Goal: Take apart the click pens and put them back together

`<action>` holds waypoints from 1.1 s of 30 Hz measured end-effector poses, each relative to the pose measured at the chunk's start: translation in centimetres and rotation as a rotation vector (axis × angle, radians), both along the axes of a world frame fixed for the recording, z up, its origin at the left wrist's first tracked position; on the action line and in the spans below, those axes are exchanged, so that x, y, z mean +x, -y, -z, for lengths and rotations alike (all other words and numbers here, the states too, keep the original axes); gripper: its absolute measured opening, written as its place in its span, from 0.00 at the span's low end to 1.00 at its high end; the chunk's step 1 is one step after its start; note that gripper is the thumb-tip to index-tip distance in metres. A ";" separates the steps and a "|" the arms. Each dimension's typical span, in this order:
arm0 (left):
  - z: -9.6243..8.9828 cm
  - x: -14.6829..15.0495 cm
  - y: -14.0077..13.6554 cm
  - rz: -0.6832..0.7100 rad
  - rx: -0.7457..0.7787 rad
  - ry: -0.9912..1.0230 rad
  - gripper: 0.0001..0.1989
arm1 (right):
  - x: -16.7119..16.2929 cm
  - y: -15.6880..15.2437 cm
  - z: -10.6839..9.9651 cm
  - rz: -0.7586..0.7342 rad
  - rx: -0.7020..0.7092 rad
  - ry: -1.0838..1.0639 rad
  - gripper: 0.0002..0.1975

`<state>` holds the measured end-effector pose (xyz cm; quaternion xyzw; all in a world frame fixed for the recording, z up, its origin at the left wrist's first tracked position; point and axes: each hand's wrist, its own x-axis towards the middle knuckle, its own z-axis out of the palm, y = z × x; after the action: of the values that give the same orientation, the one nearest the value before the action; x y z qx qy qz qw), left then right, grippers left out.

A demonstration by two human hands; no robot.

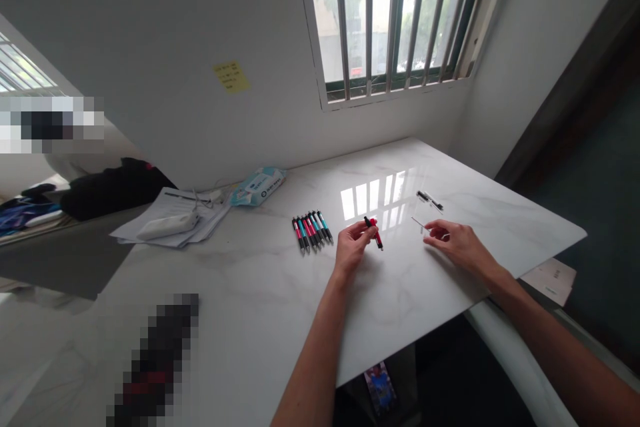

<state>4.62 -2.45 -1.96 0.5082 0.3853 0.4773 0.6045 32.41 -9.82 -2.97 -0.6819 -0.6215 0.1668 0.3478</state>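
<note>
A red ballpoint pen (pixel 379 239) with a black clip is pinched between the thumb and fingers of my left hand (pixel 351 250), tilted above the table. My right hand (pixel 457 243) is closed at the fingertips on a thin stick (pixel 418 222) that looks like a pen refill, pointing toward the left. Just left of my left hand, several red, teal and black pens (pixel 312 231) lie side by side in a neat row. Beyond my right hand lie small black and clear pen parts (pixel 430 200), too small to make out fully.
The white marbled table (pixel 240 293) ends at its front edge before my body. Farther left are a wipes pack (pixel 260 185) and papers (pixel 170 203) with a white device (pixel 167 225). A phone (pixel 381 387) sits below the edge. A barred window is ahead.
</note>
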 end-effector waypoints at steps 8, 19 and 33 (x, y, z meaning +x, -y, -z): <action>0.2 0.1 0.1 0.041 0.046 -0.009 0.20 | -1.9 -0.5 -0.7 -0.008 0.001 -0.008 0.10; 0.6 0.1 0.3 0.135 0.082 -0.142 0.21 | -6.0 -2.6 -5.3 -0.382 0.168 -0.140 0.14; 0.5 0.1 0.3 0.146 0.113 -0.159 0.19 | -6.3 -3.2 -5.4 -0.359 0.196 -0.119 0.13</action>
<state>4.67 -2.76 -2.44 0.6047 0.3664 0.4111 0.5755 26.16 -6.62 2.40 -0.5121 -0.7245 0.2050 0.4133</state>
